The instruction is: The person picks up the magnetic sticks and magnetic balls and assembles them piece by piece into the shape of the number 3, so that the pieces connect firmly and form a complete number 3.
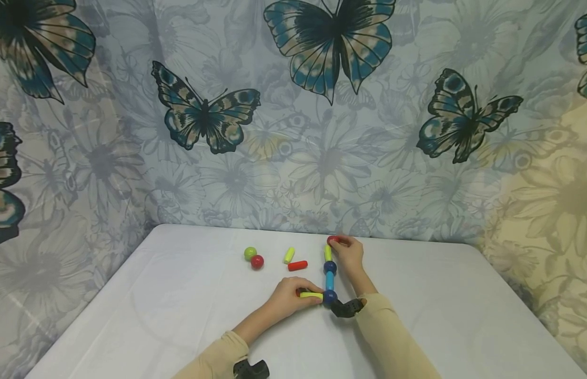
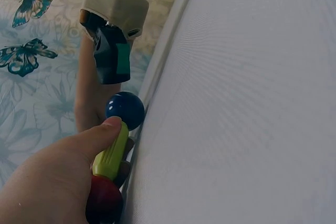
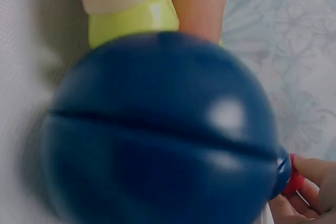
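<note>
Left grip [image 1: 289,295] pinched one yellow-green rod [image 1: 311,295], right grip [image 1: 350,257] one red ball [image 1: 331,239] (two blue balls [image 1: 329,298] sat lower centre).

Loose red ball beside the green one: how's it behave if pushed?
The loose red ball would likely roll, being round on a flat table. It might bump the green ball beside it. Probably rigid, given its crisp round outline.

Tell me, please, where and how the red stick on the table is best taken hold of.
Probably across its middle, pinched from above and the near side: the red stick lies flat, long and narrow, roughly crosswise, while the loose lime stick sits close behind its left end.
</note>
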A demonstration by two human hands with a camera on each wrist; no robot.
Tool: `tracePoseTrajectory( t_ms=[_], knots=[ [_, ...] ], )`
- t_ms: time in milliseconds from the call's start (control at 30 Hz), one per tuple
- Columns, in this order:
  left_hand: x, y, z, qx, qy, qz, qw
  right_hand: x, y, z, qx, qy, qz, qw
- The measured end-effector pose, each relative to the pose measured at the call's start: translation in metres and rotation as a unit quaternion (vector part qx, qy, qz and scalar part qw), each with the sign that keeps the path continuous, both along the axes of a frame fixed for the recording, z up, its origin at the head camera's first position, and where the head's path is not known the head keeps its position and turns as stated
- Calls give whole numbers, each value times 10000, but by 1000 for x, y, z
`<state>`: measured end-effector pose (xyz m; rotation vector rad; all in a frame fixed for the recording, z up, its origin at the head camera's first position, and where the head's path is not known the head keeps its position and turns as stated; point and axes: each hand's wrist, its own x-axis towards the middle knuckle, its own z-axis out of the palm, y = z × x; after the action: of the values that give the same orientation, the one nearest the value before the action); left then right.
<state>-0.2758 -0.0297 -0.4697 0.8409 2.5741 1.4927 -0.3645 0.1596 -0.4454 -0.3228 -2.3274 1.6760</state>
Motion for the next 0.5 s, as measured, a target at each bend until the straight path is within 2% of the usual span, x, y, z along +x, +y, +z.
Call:
tracePoseTrajectory(
  t_ms=[333,500],
  knots=[
    [0,0,1,69,62,-71,9999,-1,-9,6,-54,-228,1,9997],
    [0,0,0,80,70,-88,9999,-4,-10,4,-24,-356,101,9993]
  ],
)
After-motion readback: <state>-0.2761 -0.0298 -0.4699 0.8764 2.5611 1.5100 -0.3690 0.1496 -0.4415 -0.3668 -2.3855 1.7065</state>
